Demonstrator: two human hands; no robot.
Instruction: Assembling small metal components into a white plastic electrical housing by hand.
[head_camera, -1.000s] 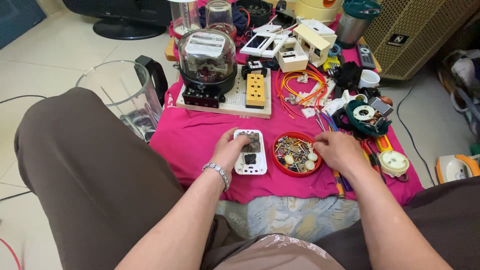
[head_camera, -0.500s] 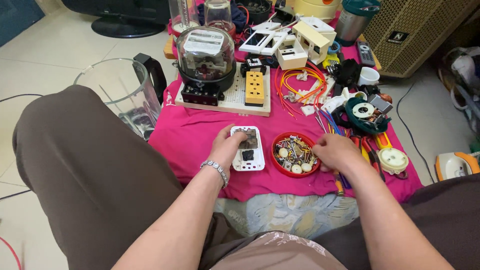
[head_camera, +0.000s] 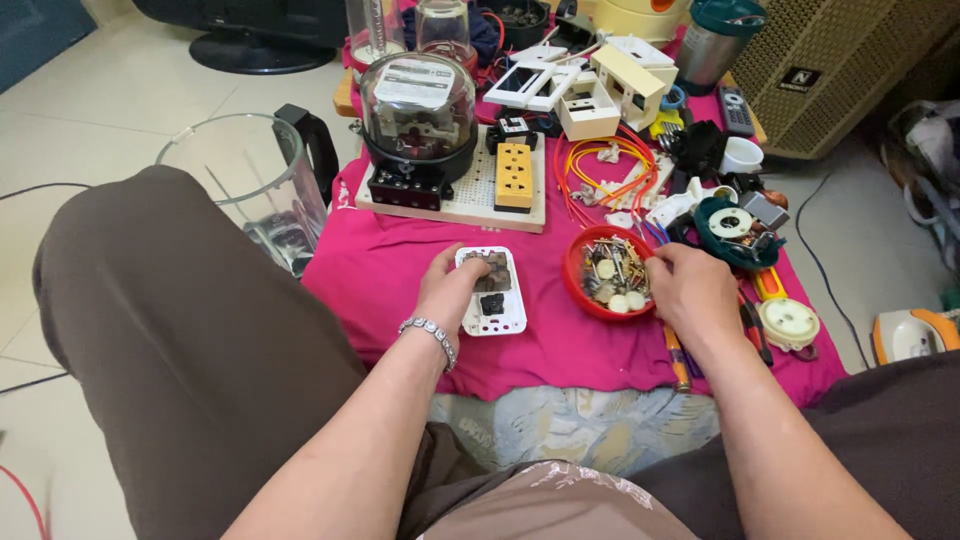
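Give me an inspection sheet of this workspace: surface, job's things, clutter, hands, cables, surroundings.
Surface: pink cloth spread on the tiled floor.
Job's things: white socket plate, opened, back up; red dish filled with screws and small parts.
Clutter: glass-domed meter and yellow socket on a pegboard; teal reel; screwdrivers by the right wrist.
Hands: left hand rests on the plate; right hand reaches into the dish.
Cables: orange wire bundle; dark cord on the floor.
Surroundings: blender jug, speaker grille.

Left hand (head_camera: 447, 290) covers the left edge of the white switch plate (head_camera: 493, 291). Right hand (head_camera: 693, 290) hides the right rim of the red bowl (head_camera: 585, 293); its small metal contents are indistinguishable.
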